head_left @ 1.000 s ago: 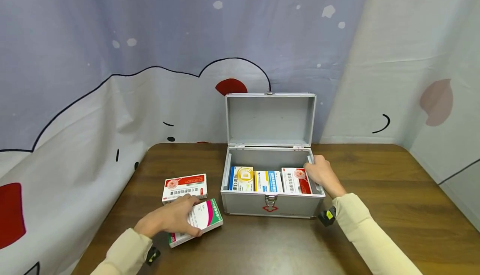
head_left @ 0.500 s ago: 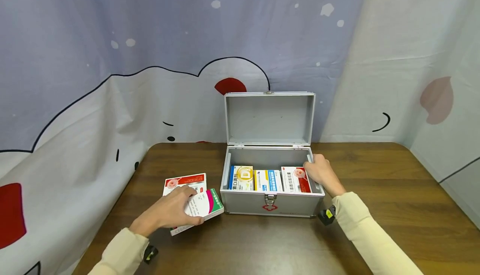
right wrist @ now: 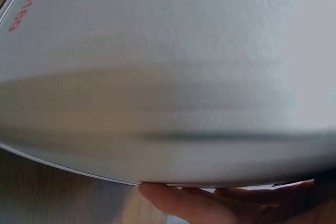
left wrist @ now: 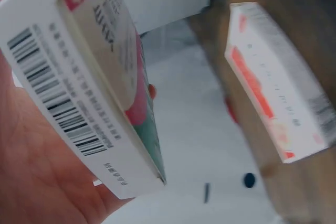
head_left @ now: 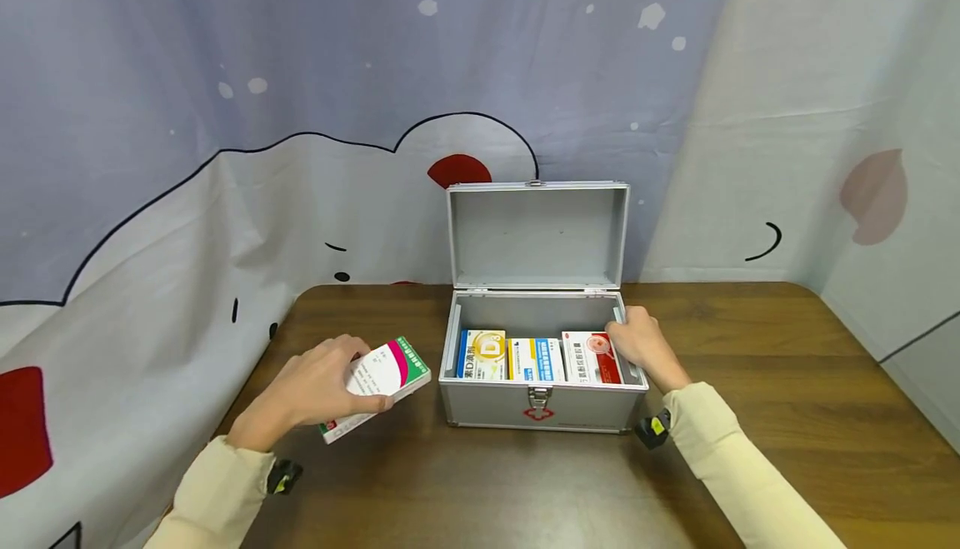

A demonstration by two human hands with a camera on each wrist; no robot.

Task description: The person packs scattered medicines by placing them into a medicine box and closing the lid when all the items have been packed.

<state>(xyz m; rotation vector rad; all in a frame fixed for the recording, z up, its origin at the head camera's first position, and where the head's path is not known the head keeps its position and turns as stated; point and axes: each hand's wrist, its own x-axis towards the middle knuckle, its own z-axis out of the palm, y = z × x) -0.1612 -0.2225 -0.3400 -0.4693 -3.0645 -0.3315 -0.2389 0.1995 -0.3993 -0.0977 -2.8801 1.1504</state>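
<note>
On the wooden table's (head_left: 487, 499) near left, the left hand (head_left: 318, 382) pinches a white, green and magenta medicine box (head_left: 378, 372) between thumb and fingers, tilted above the tabletop, left of the case and apart from it. The left wrist view shows a red-and-white medicine box (left wrist: 278, 82) lying on the wood. The silver first-aid case (head_left: 487, 409) holds three cartons side by side: vitamin D drops (head_left: 483, 355), a yellow, white and blue carton (head_left: 536, 361), and a red-and-white carton (head_left: 592, 357). The right hand (head_left: 643, 345) grips the case's right wall. Behind stands the raised lid (head_left: 536, 237), then a printed curtain (head_left: 375, 49).
</note>
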